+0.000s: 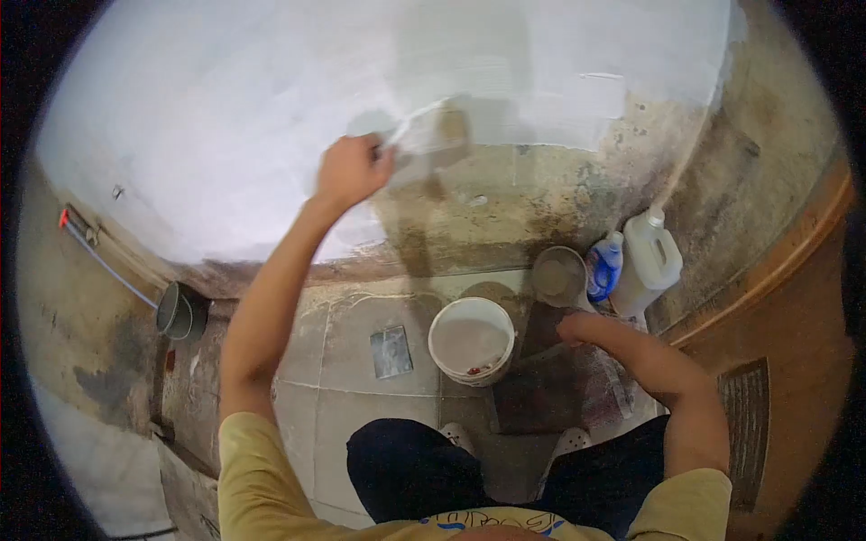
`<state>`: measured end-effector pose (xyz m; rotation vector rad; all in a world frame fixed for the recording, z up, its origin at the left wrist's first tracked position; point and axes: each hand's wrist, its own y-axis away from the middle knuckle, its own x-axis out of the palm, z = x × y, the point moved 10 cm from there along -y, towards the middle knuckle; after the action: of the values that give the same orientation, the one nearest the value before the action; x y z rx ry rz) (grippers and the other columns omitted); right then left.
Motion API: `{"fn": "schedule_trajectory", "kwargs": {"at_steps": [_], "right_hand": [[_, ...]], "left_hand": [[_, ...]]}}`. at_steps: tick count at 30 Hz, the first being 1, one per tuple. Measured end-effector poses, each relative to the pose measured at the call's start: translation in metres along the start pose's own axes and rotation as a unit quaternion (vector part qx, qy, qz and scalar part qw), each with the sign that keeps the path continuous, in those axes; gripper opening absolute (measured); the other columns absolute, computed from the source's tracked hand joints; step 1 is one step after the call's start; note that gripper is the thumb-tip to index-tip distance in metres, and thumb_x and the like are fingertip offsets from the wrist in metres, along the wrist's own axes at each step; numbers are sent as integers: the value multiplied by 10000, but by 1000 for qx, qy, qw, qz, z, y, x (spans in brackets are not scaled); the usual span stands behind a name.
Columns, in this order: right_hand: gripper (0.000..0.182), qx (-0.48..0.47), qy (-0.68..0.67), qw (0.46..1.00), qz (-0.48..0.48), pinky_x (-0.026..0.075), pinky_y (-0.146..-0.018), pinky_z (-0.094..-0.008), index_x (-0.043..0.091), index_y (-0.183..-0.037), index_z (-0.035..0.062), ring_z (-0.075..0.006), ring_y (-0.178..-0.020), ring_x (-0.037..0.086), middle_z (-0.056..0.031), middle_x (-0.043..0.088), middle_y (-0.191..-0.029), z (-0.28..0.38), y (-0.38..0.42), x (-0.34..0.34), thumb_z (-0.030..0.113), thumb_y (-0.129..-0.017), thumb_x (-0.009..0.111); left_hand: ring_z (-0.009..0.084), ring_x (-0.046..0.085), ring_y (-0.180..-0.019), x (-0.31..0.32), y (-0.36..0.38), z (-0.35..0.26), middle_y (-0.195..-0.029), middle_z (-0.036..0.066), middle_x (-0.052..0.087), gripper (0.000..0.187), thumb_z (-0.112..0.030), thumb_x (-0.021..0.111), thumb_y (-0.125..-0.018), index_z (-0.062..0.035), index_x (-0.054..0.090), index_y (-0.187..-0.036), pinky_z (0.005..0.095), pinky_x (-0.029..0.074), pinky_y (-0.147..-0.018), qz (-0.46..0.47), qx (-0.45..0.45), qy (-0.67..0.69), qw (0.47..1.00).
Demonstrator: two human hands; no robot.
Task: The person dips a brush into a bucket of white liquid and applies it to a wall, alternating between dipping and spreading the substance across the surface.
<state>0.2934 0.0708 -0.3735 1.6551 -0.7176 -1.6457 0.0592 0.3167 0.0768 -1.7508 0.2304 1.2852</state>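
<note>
My left hand (354, 169) is raised in front of the wall, its fingers closed round the handle of a pale flat tool (422, 122) that lies against or close to the white coating (244, 108). Below the coated part, the wall (487, 212) shows bare, stained and brownish. Lower right, my right hand (575, 326) is beside a round grey-beige pot (559, 278); its fingers look curled, and whether they grip the pot's handle is hidden. Between my arms, a white bucket (472, 338) on the floor holds pale material.
A blue bottle (604, 268) and a white jug (648, 261) stand at the right corner. A small square plate (391, 352) lies on the tiles left of the bucket. A dark bucket (180, 312) is at the left. A dark mat (538, 397) lies before my feet.
</note>
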Motion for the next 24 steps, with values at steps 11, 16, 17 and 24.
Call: {"fn": "schedule_trajectory", "kwargs": {"at_steps": [11,16,17,24], "right_hand": [[178,12,8,991,-133,563,-693,-464,721,-895,18,-325,-867,697,-155,718,-937,-13,102,0,132,-768,670],[132,37,-10,989,-143,566,-703,-463,700,-869,16,-333,-869,695,-144,716,-940,-29,107,24,105,-783,654],[171,41,-54,985,-157,563,-704,-457,720,-898,28,-320,-863,697,-147,717,-947,-31,115,22,129,-775,655],[200,-14,-4,989,-146,556,-732,-452,731,-919,12,-322,-892,689,-160,713,-972,-34,63,29,133,-790,637]], "left_hand": [[418,656,-753,66,-116,-257,-788,247,645,384,-375,581,-875,-5,667,-812,508,536,-705,-67,137,112,982],[410,661,-753,55,-123,-256,-769,250,646,387,-375,587,-872,-2,671,-813,499,545,-711,-90,132,72,985],[409,663,-752,50,-123,-249,-769,247,650,386,-374,589,-871,-1,674,-819,496,548,-712,-97,119,51,987],[383,676,-780,16,-113,-182,-831,217,668,357,-361,603,-857,-14,682,-838,480,546,-712,-41,57,-6,998]]}}
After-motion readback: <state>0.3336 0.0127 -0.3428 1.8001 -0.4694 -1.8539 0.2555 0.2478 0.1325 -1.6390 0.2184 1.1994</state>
